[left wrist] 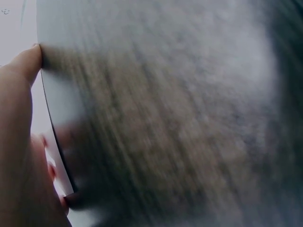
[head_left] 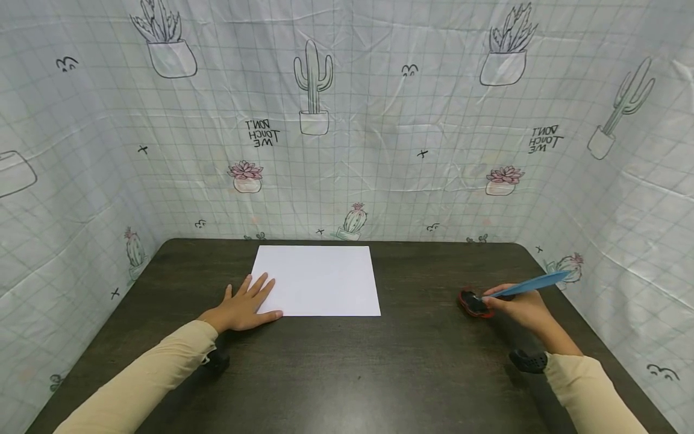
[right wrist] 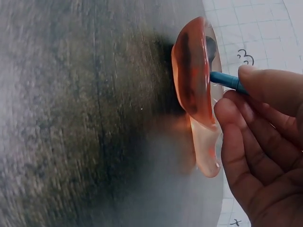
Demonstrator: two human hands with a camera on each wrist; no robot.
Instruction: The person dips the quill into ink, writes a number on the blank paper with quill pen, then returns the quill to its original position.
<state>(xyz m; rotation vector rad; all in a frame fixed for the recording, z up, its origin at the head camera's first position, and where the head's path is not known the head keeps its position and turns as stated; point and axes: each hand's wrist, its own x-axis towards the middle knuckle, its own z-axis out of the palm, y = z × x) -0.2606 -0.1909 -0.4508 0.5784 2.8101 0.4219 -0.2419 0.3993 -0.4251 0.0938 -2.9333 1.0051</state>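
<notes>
A white sheet of paper (head_left: 320,280) lies on the dark table. My left hand (head_left: 244,307) rests over its lower left corner with fingers spread; in the left wrist view the thumb (left wrist: 29,61) reaches the paper's edge. On the right, my right hand (head_left: 523,307) pinches a blue quill-shaped pen (head_left: 537,283) between thumb and fingers. The pen's lower end (right wrist: 222,79) goes in over the rim of a small translucent red dish (right wrist: 191,75), where the rim hides its tip. Something black (head_left: 473,301) fills the dish in the head view.
The dark wooden table (head_left: 347,361) has a white cloth (head_left: 379,150) with cactus drawings hanging behind it and along both sides. Black bands show at both wrists, one being the right wristband (head_left: 528,361).
</notes>
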